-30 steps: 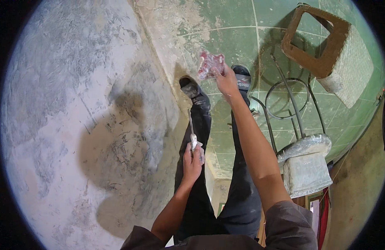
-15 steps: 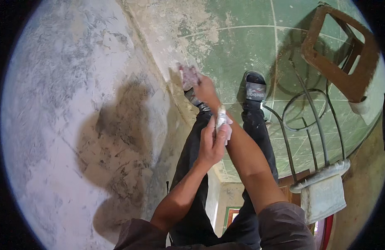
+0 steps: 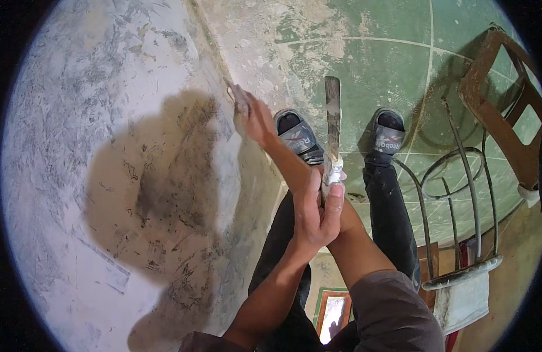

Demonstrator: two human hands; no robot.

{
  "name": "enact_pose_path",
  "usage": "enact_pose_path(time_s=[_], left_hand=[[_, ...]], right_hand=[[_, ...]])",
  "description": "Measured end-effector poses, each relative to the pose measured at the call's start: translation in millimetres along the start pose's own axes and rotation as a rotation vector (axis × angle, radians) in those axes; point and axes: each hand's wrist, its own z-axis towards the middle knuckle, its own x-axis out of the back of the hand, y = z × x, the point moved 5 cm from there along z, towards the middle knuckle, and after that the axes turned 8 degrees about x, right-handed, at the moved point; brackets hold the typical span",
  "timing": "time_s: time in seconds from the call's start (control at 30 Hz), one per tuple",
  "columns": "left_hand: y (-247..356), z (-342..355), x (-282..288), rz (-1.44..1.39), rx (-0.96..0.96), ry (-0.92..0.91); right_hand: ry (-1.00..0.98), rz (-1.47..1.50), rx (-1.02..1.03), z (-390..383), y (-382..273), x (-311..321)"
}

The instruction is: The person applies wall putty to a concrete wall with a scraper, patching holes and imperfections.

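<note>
So, head view: left hand [image 3: 318,216] closed round scraper [image 3: 334,132], thumb along pale-smeared handle [image 3: 334,173], dark blade [image 3: 333,105] pointing away above green floor [image 3: 376,64]. Scraper probably light, blade stiffish, handle maybe slick; best held by handle. Right hand [image 3: 259,123], forearm [image 3: 285,158] crossing beneath left, grips pale pad [image 3: 240,98] near wall [image 3: 60,146], contact untellable. Pad blurred, likely thin, light, stiffness unclear; best pinched at near edge. No container made out.
</note>
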Motion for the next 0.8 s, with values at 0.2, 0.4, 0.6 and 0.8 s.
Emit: enact_pose_path(time_s=[0.2,0.4,0.6,0.8], left_hand=[[-1,-2,7,-0.191,0.074,-0.004],[-1,-2,0,-0.200,0.072,-0.035],[-3,5,24,-0.187,0.033,0.071],[10,1,45,-0.314,-0.017,0.226]], right_hand=[[0.127,0.038,-0.008,-50,-37,2],[0.073,-0.034,-0.153,-1,-17,17],[-0.009,0.036,-0.088,2,-44,-19],[0.195,-0.046,0.087,46,-49,-4]])
